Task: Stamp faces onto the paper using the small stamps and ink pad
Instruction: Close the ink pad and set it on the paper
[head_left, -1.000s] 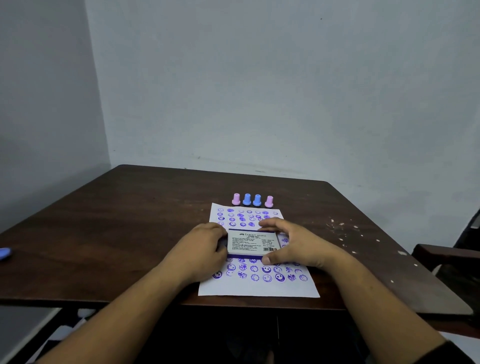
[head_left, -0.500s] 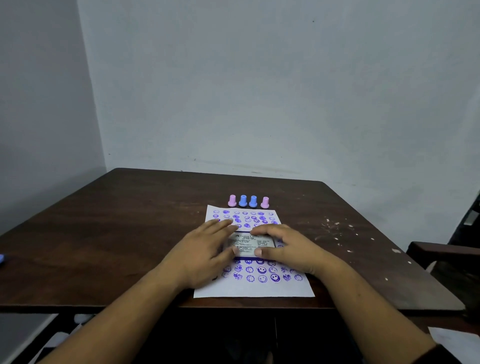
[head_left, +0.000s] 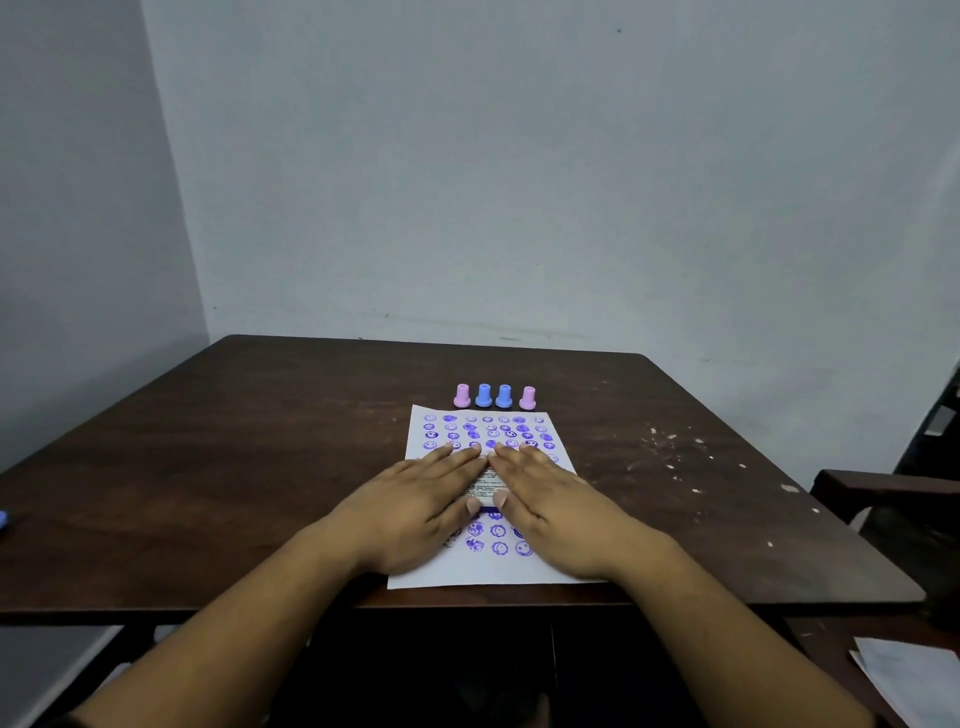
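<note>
A white paper (head_left: 488, 569) covered with rows of purple stamped faces lies on the dark wooden table (head_left: 260, 467). On its middle rests the ink pad (head_left: 485, 486), label side up, with only a narrow strip showing between my hands. My left hand (head_left: 415, 512) and my right hand (head_left: 558, 512) lie flat, palms down, side by side on the pad, fingertips nearly touching. Just beyond the paper's far edge stands a row of small stamps: a pink stamp (head_left: 462, 396), two blue stamps (head_left: 493, 396) and another pink stamp (head_left: 528, 398), all upright and untouched.
White specks (head_left: 675, 452) dot the table to the right of the paper. A dark chair arm (head_left: 883, 486) stands at the right. A small blue object (head_left: 2, 519) sits at the table's left edge. Loose paper (head_left: 909, 675) lies low right. Grey walls close the corner behind.
My hands went from gripping the ink pad's sides to lying flat on top of it, fingers stretched forward and covering most of the label.
</note>
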